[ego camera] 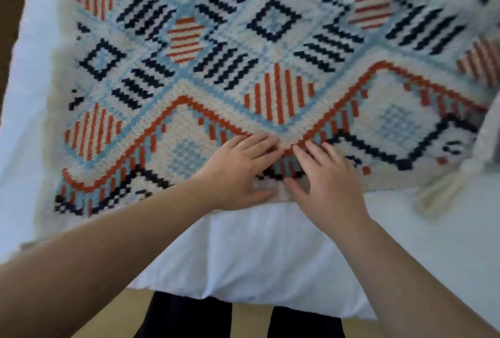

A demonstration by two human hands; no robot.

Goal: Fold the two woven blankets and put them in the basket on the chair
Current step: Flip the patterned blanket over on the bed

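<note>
From the head camera, the woven blanket (270, 48) lies spread flat over a bed (270, 251) with a white cover, filling the upper two thirds of the frame and running off the top and right edges. Its near hem crosses the frame from lower left to mid right, just above the bare strip of bed. Both hands sit on that hem at centre frame, almost touching: the left hand (238, 172) with fingers straight and fanned toward the upper right, the right hand (327, 178) with fingers straight and fanned toward the upper left. Each grip is flat and wide, pressing the weave and holding nothing.

All the cloth lies away from the hands, toward the top of the frame, and its long run appears to go left to right, though the far edges are out of view. Neither hand is nearer; they share the hem's midpoint. I judge a fold would need them to slide apart along the hem toward its corners, the lower-left one being visible. At right a pale fringe or tassel (438, 191) trails onto the bed. There is open bed below the hem. No basket, chair or second blanket shows.
</note>
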